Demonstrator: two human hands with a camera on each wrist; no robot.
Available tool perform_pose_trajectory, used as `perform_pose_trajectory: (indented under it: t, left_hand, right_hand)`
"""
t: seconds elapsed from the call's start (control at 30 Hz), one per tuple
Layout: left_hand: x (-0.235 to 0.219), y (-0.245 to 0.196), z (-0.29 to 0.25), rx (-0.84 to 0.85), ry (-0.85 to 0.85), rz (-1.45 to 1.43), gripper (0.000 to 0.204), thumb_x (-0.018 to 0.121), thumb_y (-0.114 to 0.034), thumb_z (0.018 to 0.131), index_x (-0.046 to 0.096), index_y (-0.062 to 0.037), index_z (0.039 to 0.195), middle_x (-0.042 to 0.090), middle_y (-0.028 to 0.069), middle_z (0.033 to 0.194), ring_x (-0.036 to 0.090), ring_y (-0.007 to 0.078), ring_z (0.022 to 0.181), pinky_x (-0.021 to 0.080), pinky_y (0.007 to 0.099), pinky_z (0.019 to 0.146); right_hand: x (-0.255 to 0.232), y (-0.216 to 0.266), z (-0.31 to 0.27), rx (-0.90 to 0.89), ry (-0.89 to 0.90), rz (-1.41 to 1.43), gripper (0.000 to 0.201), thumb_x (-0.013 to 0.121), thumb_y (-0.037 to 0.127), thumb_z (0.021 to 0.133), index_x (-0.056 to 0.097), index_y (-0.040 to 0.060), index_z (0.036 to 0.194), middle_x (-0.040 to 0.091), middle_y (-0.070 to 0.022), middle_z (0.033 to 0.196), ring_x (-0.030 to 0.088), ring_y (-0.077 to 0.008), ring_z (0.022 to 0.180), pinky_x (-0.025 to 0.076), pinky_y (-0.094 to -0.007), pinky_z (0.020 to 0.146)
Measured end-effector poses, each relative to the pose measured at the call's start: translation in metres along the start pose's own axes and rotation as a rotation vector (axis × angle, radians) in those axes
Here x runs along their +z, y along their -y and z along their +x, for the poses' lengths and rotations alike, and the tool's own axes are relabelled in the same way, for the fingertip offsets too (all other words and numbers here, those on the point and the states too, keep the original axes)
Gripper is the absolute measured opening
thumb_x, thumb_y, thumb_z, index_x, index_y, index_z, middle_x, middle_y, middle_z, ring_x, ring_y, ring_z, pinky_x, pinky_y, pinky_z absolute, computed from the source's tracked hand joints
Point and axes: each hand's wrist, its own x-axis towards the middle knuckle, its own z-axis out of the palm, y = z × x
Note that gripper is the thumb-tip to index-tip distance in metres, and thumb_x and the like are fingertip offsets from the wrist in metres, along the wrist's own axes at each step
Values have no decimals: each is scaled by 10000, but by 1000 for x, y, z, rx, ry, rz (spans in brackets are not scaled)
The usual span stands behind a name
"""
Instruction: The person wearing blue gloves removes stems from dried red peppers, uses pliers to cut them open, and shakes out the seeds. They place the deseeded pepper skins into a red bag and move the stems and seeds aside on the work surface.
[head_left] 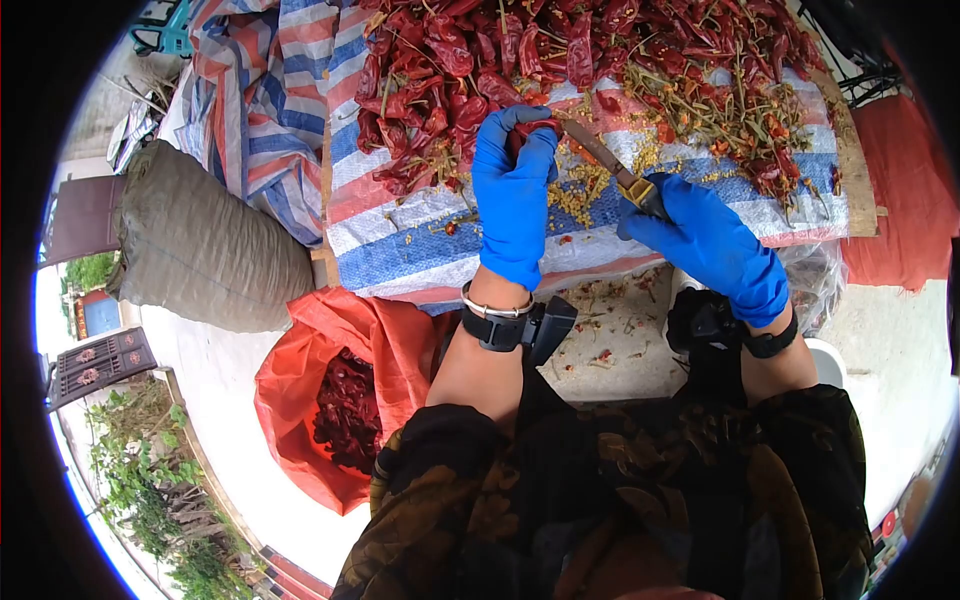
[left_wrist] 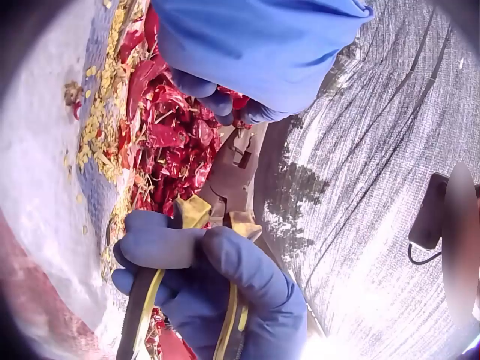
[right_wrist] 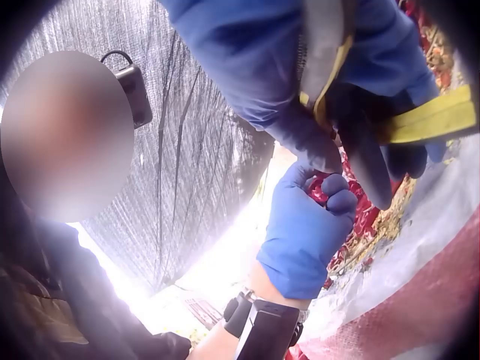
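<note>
My left hand (head_left: 512, 195), in a blue glove, grips a dried red chili pepper (head_left: 530, 128) over the near side of the table. A pair of pliers (head_left: 600, 152) with yellow and black handles is held by my gloved right hand (head_left: 708, 238). In the left wrist view the rusty head of the pliers (left_wrist: 231, 176) points at the chili (left_wrist: 238, 99), its tip right at the left fingers. The left fingers cover most of the chili, and only a red bit (right_wrist: 318, 192) shows in the right wrist view.
A heap of dried chilies (head_left: 580, 50) covers the far side of a striped sheet (head_left: 400, 250). Cut stems (head_left: 735, 120) lie at the right, loose seeds (head_left: 578, 195) between. An orange sack (head_left: 290, 400) with chilies stands below left, beside a full grey sack (head_left: 210, 240).
</note>
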Motion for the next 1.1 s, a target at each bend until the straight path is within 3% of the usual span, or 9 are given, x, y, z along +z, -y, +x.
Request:
perform_pose_trajectory:
  t: [0.27, 0.33, 0.37, 0.43, 0.53, 0.63, 0.9, 1.03, 1.1]
  left_hand:
    - [-8, 2, 3, 60, 58, 93, 136, 524, -38, 813, 567, -82, 934, 492, -18, 665, 398, 47, 535, 297, 182, 470]
    - [-9, 2, 3, 94, 74, 132, 136, 524, -37, 812, 567, -81, 933, 492, -19, 668, 402, 48, 535, 300, 182, 470]
    - [-8, 0, 2, 83, 79, 100, 132, 528, -38, 810, 567, -78, 930, 494, -16, 670, 404, 49, 537, 301, 183, 470]
    - [-6, -2, 2, 72, 85, 68, 128, 532, -38, 808, 567, -74, 926, 496, -13, 672, 406, 50, 538, 302, 184, 469]
    - [-2, -3, 1, 38, 37, -64, 120, 538, -41, 815, 574, -64, 926, 518, 6, 689, 409, 58, 537, 302, 190, 469]
    - [-5, -2, 3, -61, 18, -183, 112, 538, -39, 825, 584, -49, 927, 540, 27, 713, 410, 66, 539, 304, 198, 472]
    - [-19, -11, 3, -108, 61, -114, 109, 524, -23, 838, 597, -28, 919, 557, 42, 740, 407, 71, 547, 304, 198, 472]
    - [-23, -30, -1, -160, -8, -32, 108, 522, -27, 841, 580, -16, 931, 559, 49, 750, 402, 64, 552, 299, 188, 466]
    - [-55, -39, 11, -91, -192, -135, 116, 519, -19, 840, 559, -6, 948, 551, 48, 776, 385, 62, 558, 297, 187, 462]
  right_hand:
    - [5, 1, 1, 37, -46, -56, 311, 633, 286, 780, 521, -4, 788, 547, -180, 651, 554, -370, 622, 419, -415, 543]
    - [4, 5, 1, 50, -33, -160, 246, 606, 219, 818, 530, -14, 838, 612, -106, 670, 586, -199, 603, 442, -309, 566]
    - [3, 7, 2, 51, -33, -159, 246, 606, 219, 818, 530, -14, 838, 612, -106, 670, 586, -199, 603, 442, -309, 566]
    - [0, 14, 3, 293, 56, 222, 341, 641, 305, 787, 553, -18, 723, 584, -144, 581, 583, -242, 554, 439, -345, 539]
    - [-5, 15, 7, 332, 138, 415, 344, 640, 303, 792, 593, -12, 664, 585, -93, 536, 548, -150, 508, 436, -292, 546]
    - [2, 10, 7, 357, 143, 559, 342, 633, 295, 795, 615, 4, 616, 572, -57, 521, 517, -121, 501, 426, -276, 556]
    - [-4, 18, 7, 326, 182, 362, 362, 622, 297, 802, 605, 10, 583, 564, -55, 507, 525, -131, 503, 424, -283, 567]
    - [-7, 20, 2, 321, 240, 349, 356, 624, 288, 799, 601, 13, 575, 569, -51, 517, 525, -128, 510, 422, -279, 573]
    - [-20, 21, -8, 354, 229, 459, 336, 623, 289, 799, 608, 14, 605, 572, -51, 526, 526, -128, 512, 420, -278, 574]
